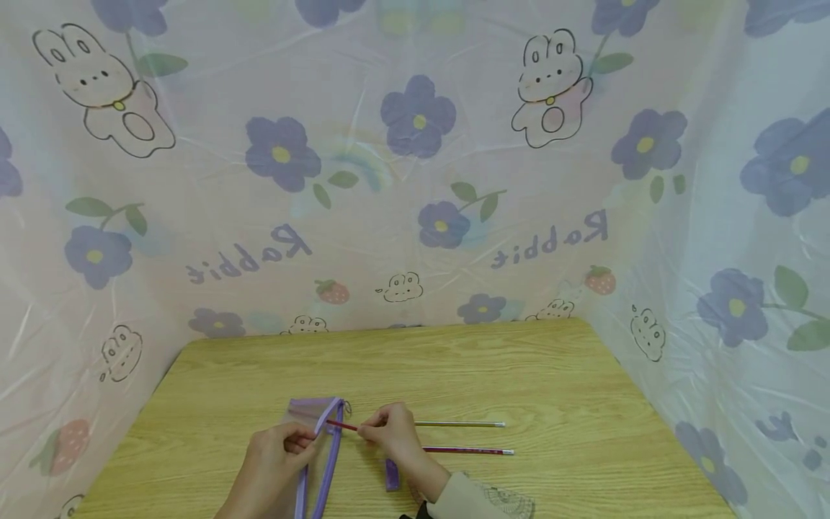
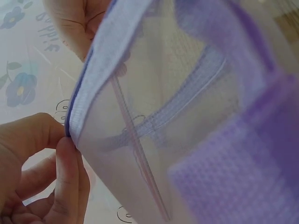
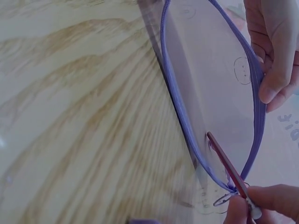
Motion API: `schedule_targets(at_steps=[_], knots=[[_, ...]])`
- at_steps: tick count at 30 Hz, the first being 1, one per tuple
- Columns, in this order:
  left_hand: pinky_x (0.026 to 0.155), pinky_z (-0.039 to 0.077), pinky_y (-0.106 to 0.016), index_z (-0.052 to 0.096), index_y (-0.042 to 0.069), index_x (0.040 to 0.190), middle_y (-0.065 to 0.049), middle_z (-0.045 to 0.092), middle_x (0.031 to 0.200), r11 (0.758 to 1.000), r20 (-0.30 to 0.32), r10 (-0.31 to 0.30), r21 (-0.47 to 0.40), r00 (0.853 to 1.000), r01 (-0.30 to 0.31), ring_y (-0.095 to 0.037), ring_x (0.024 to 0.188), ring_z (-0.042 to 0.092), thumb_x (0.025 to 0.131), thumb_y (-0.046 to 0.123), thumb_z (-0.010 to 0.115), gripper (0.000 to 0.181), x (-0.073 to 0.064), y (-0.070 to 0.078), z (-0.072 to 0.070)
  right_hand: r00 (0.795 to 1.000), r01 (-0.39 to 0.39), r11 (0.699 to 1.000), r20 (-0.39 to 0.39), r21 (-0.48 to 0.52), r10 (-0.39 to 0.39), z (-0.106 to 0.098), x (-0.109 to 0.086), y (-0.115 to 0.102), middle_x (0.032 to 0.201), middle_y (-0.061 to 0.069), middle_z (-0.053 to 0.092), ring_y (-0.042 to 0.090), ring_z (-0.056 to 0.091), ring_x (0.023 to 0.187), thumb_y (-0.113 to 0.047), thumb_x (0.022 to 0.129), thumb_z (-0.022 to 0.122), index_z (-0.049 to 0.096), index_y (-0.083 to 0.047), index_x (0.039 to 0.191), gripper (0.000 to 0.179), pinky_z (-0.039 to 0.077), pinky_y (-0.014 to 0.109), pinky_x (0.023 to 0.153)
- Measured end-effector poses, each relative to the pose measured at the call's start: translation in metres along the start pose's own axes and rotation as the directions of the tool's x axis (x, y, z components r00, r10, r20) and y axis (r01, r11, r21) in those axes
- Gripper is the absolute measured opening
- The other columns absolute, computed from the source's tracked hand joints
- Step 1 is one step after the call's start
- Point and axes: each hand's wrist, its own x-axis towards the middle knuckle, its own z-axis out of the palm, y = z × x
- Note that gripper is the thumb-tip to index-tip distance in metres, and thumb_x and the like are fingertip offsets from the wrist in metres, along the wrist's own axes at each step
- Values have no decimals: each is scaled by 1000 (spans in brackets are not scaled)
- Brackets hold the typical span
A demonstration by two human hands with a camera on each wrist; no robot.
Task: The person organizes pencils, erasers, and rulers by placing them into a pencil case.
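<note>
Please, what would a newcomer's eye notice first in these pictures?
Probably the sheet with purple flowers and rabbits, behind the wooden table. Then, low in the head view, the purple-edged pouch the left hand pinches, and the red pencil the right hand holds in its opening.

We see open wood on table (image 1: 415, 367) beyond pouch (image 1: 310, 409) and both hands, patterned sheeting (image 1: 363, 245) walling off back. Pouch mouth gapes between zipper edges (image 3: 174, 95), leaving passage mid-length; left hand (image 1: 275, 450) occupies one edge, red pencil (image 1: 341, 425) in right hand (image 1: 397, 438) crosses near zipper pull (image 1: 347, 408). Rightward, we find gold pencil (image 1: 460, 424) and dark red pencil (image 1: 470, 450) (slim strip between) as low obstacles.
</note>
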Motion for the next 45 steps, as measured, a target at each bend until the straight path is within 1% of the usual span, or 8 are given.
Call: schedule_targets(at_steps=[5,10,14,21,29,35,42,45], knots=[[57,54,-19,73,4,80,6,64,69,1000,-18,19,4,1000,-19,-3,62,59,76,-9,78,15,0,-1,1,1000,-15,1000,-1,8,15,4,-1,0,65,7,69,30,67,55,7,79,77,73,3,73,8,53,22,51],[56,54,-19,73,4,79,7,64,68,999,-32,42,-6,999,-42,-3,62,58,75,-11,77,16,1,-2,3,1000,-17,1000,-7,27,17,4,-1,-1,67,9,70,33,67,57,9,78,76,72,4,73,9,56,27,53],[57,54,-19,73,4,79,7,64,68,999,-25,35,-16,999,-35,-4,62,58,75,-11,77,16,0,-2,2,1000,-7,1000,-13,23,7,4,-1,-1,67,8,69,34,67,57,8,78,76,72,4,73,8,57,28,53],[58,54,-19,73,4,80,6,64,69,1000,-4,11,-16,1000,-11,-4,63,58,76,-11,77,16,0,-1,1,1000,5,1000,-31,8,-5,3,-2,-1,64,8,68,37,66,57,7,79,77,73,3,73,8,51,21,50],[58,54,-19,74,4,81,6,64,70,1000,7,9,-6,1000,-9,-5,63,59,76,-11,76,16,0,-1,2,998,5,1000,-56,-6,-6,5,-1,2,61,5,67,28,65,52,7,76,78,73,2,71,9,48,19,49],[57,54,-19,74,4,82,6,64,70,1000,15,23,-5,1000,-23,-4,63,59,76,-11,76,16,0,-3,2,999,-8,1000,-50,24,9,8,-3,1,64,6,68,27,65,52,8,77,77,72,3,72,9,54,24,50],[58,54,-19,74,4,82,6,65,71,999,8,35,2,999,-35,-4,64,59,77,-11,75,16,0,-4,0,1000,-17,998,-24,60,18,11,-5,-1,66,8,68,37,66,56,13,75,77,71,5,73,9,58,31,51],[58,54,-19,75,4,83,6,65,71,999,6,40,6,999,-40,-3,64,59,77,-11,74,16,0,-3,-1,1000,-20,997,-12,73,20,12,-6,-2,66,10,69,36,67,56,13,75,77,71,6,73,9,59,34,52]])
